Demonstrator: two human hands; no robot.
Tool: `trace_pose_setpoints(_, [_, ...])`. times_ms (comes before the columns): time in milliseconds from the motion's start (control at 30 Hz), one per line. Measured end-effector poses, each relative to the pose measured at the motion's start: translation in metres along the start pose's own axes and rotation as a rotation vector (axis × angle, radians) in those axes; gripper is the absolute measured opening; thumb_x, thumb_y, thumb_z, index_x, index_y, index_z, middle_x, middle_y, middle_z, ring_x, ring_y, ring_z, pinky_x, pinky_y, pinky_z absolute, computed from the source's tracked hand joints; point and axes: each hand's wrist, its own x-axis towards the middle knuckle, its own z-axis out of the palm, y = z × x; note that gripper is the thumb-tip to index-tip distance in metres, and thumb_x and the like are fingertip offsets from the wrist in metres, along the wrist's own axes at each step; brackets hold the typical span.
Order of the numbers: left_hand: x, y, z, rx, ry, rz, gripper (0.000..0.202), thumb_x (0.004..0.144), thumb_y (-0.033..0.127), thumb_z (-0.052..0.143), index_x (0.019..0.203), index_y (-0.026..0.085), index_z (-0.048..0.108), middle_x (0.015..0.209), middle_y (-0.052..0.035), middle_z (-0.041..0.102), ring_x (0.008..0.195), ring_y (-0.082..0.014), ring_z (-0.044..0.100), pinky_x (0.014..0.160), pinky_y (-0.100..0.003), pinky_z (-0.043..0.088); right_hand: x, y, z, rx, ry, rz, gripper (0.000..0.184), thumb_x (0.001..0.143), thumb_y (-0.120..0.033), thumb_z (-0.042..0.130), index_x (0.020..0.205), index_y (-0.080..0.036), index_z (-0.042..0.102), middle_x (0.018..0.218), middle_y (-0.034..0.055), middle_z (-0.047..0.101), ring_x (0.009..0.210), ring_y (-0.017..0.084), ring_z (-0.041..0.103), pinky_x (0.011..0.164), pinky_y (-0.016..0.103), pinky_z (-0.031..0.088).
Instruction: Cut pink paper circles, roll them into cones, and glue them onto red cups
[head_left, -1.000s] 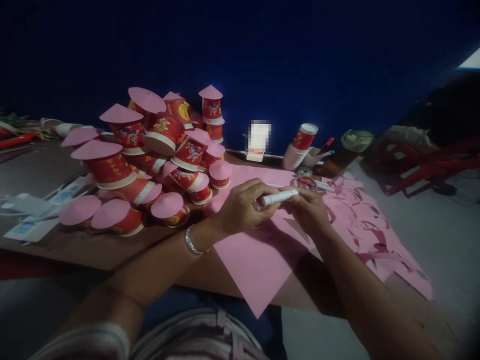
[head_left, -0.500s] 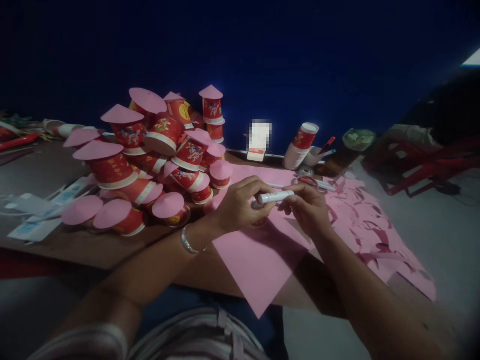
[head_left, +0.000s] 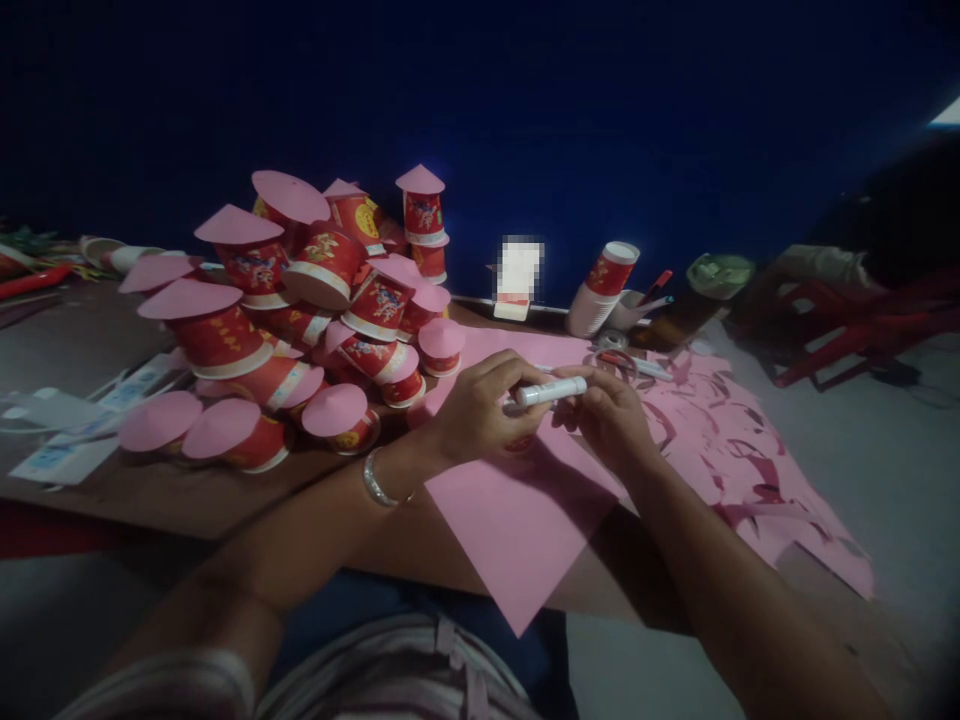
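Note:
A short white tube [head_left: 553,391], marker-like in shape, is held level above the table. My left hand [head_left: 484,405], with a silver bracelet at its wrist, is closed around the tube's left part. At the other end, my right hand [head_left: 611,410] has its fingertips pinched against the tube. Under both hands lies a sheet of pink paper [head_left: 517,540], one corner hanging over the table's front edge. A bit of red, perhaps a printed cup [head_left: 519,443], shows just below my left fingers; most of it is hidden.
Red paper cups with pink cone tops [head_left: 217,335] are piled at left. Cut pink paper scraps [head_left: 750,450] spread at right, near scissors [head_left: 615,365]. Behind stand a cup stack [head_left: 602,290], a pen holder [head_left: 626,308] and a lidded jar [head_left: 705,290]. A red stool [head_left: 847,330] is farther right.
The right fingers have shifted slightly down and left, showing more of the tube's right end. My left hand keeps its hold. The whole view has moved a little.

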Motion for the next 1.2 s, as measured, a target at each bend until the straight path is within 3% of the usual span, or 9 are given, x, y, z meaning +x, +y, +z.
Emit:
trace_pose_setpoints(100, [-0.003,-0.004,-0.002,-0.061,-0.038,-0.097,0.028,0.084,0.020,0.080,0.109,0.021,0.067,0.099,-0.0032,0.073,0.084,-0.0151,0.069,0.076,-0.031,0.060,0.000,-0.001,0.003,0.030,0.051,-0.029,0.038,0.066,-0.047,0.094,0.091,-0.026,0.075,0.064,-0.0046,0.060,0.053,0.012,0.054,0.051,0.028,0.054])
trace_pose_setpoints(233, [-0.023,-0.014,-0.006,-0.157,-0.061,-0.284,0.068,0.076,0.032,0.090,0.134,0.022,0.055,0.126,-0.0101,0.068,0.098,-0.0179,0.070,0.084,-0.034,0.062,0.000,-0.010,0.003,0.091,0.203,-0.163,0.027,0.074,-0.043,0.088,0.084,-0.027,0.069,0.076,-0.0036,0.065,0.059,0.011,0.057,0.054,0.025,0.055])
trace_pose_setpoints(333, [-0.045,-0.021,-0.003,-0.122,-0.083,-0.452,0.075,0.070,0.032,0.094,0.131,0.023,0.051,0.132,-0.0108,0.064,0.111,-0.0228,0.069,0.096,-0.042,0.060,0.002,-0.013,0.001,0.068,0.238,-0.192,0.027,0.077,-0.043,0.084,0.086,-0.027,0.064,0.094,-0.0017,0.073,0.063,0.012,0.063,0.053,0.024,0.056])
trace_pose_setpoints(433, [-0.062,-0.024,0.008,-0.105,-0.130,-0.534,0.079,0.066,0.032,0.095,0.128,0.025,0.048,0.132,-0.0100,0.061,0.123,-0.0272,0.064,0.108,-0.050,0.054,0.005,-0.008,-0.001,0.019,0.253,-0.192,0.029,0.075,-0.039,0.086,0.089,-0.026,0.065,0.096,-0.0003,0.077,0.062,0.012,0.064,0.053,0.024,0.056])
trace_pose_setpoints(533, [-0.067,-0.025,0.020,-0.060,-0.172,-0.575,0.083,0.063,0.032,0.096,0.128,0.025,0.045,0.133,-0.0115,0.061,0.128,-0.0317,0.061,0.110,-0.054,0.051,0.008,0.000,-0.004,-0.034,0.279,-0.194,0.030,0.072,-0.033,0.090,0.095,-0.024,0.072,0.096,0.0017,0.077,0.062,0.010,0.062,0.053,0.022,0.055])
trace_pose_setpoints(633, [-0.066,-0.026,0.026,0.023,-0.222,-0.594,0.080,0.066,0.030,0.094,0.130,0.025,0.045,0.134,-0.0114,0.064,0.127,-0.0342,0.063,0.108,-0.056,0.051,0.009,0.004,-0.007,-0.160,0.241,-0.238,0.025,0.080,-0.034,0.086,0.099,-0.023,0.074,0.097,0.0029,0.077,0.061,0.010,0.060,0.054,0.023,0.054])
trace_pose_setpoints(767, [-0.066,-0.026,0.025,0.070,-0.259,-0.602,0.076,0.072,0.029,0.088,0.134,0.025,0.045,0.141,-0.0107,0.063,0.128,-0.0350,0.064,0.109,-0.056,0.051,0.004,0.005,-0.006,-0.291,0.186,-0.285,0.025,0.082,-0.041,0.085,0.096,-0.024,0.072,0.085,0.0004,0.076,0.063,0.013,0.065,0.056,0.026,0.056])
trace_pose_setpoints(1000, [-0.065,-0.026,0.022,0.109,-0.316,-0.584,0.077,0.072,0.027,0.085,0.138,0.023,0.045,0.144,-0.0141,0.062,0.130,-0.0373,0.063,0.107,-0.056,0.052,-0.005,0.005,-0.001,-0.654,0.101,-0.355,0.023,0.087,-0.042,0.081,0.094,-0.023,0.072,0.089,0.0026,0.076,0.077,0.018,0.072,0.071,0.032,0.061])
trace_pose_setpoints(1200, [-0.066,-0.028,0.022,0.128,-0.305,-0.558,0.076,0.073,0.031,0.086,0.137,0.023,0.046,0.142,-0.0131,0.064,0.127,-0.0359,0.066,0.105,-0.055,0.053,-0.004,0.004,-0.001,-0.777,0.096,-0.384,0.020,0.090,-0.040,0.078,0.093,-0.022,0.071,0.087,0.0032,0.077,0.073,0.017,0.072,0.069,0.031,0.062])
